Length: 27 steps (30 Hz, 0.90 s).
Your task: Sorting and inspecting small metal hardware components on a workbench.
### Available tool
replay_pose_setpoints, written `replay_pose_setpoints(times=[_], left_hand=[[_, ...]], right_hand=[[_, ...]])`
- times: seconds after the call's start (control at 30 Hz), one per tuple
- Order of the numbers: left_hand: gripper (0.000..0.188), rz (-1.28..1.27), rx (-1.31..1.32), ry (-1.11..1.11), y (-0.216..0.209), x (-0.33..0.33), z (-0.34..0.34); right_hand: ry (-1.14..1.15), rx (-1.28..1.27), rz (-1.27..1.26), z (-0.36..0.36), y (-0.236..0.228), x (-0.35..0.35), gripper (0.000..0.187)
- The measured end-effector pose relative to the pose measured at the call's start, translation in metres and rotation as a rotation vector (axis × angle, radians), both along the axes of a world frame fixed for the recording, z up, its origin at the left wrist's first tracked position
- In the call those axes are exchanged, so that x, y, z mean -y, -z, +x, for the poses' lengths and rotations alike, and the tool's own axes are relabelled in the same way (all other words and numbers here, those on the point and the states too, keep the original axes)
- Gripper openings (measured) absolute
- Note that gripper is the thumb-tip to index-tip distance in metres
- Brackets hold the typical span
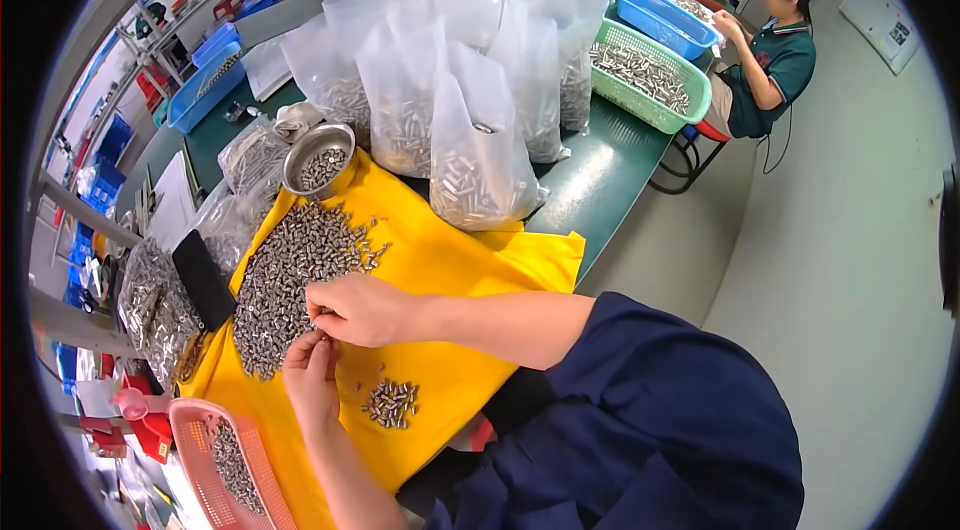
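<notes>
My right hand (362, 310) and my left hand (312, 377) meet over a yellow cloth (470, 275), fingertips almost touching. Both are closed in a pinch. Whatever sits between the fingers is too small or too hidden to name. Just beyond and to the left of them spreads a large heap of small silvery metal cylinders (290, 275). A much smaller pile of similar metal parts (390, 403) lies on the cloth to the right of my left hand, with a few loose pieces beside it.
A steel bowl (347, 180) with metal parts stands behind the heap. Clear plastic bags of parts (470, 185) crowd the green table (610, 180). A black flat object (203, 280) lies left, a pink basket (190, 450) nearer. A green basket (690, 120) and a seated person (780, 60) are far right.
</notes>
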<state>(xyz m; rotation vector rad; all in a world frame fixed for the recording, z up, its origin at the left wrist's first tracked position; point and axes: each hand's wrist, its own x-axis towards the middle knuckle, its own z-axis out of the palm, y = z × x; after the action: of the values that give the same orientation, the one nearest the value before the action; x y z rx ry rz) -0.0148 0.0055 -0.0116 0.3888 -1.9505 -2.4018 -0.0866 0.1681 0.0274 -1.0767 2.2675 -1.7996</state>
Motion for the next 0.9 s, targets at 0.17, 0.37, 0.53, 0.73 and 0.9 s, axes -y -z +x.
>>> replay_pose_setpoints(times=[0.17,0.37,0.53,0.73,0.9], left_hand=[[0.012,0.256,-0.067,-0.063,0.000,0.005,0.010],[0.012,0.195,-0.048,0.004,-0.002,0.003,0.004],[0.014,0.283,-0.037,0.045,-0.008,0.000,0.002],[0.013,0.407,-0.076,0.051,-0.005,0.004,0.009],[0.014,0.414,-0.083,0.050,-0.005,0.003,0.008]], right_hand=[[-0.105,-0.010,-0.002,0.006,0.008,0.011,0.013],[-0.094,0.029,0.085,0.003,0.007,0.009,0.014],[-0.134,0.107,0.111,0.003,-0.004,0.004,0.008],[-0.192,0.154,0.072,0.008,-0.004,0.010,0.006],[-0.160,0.157,0.128,0.010,-0.009,0.006,0.006]])
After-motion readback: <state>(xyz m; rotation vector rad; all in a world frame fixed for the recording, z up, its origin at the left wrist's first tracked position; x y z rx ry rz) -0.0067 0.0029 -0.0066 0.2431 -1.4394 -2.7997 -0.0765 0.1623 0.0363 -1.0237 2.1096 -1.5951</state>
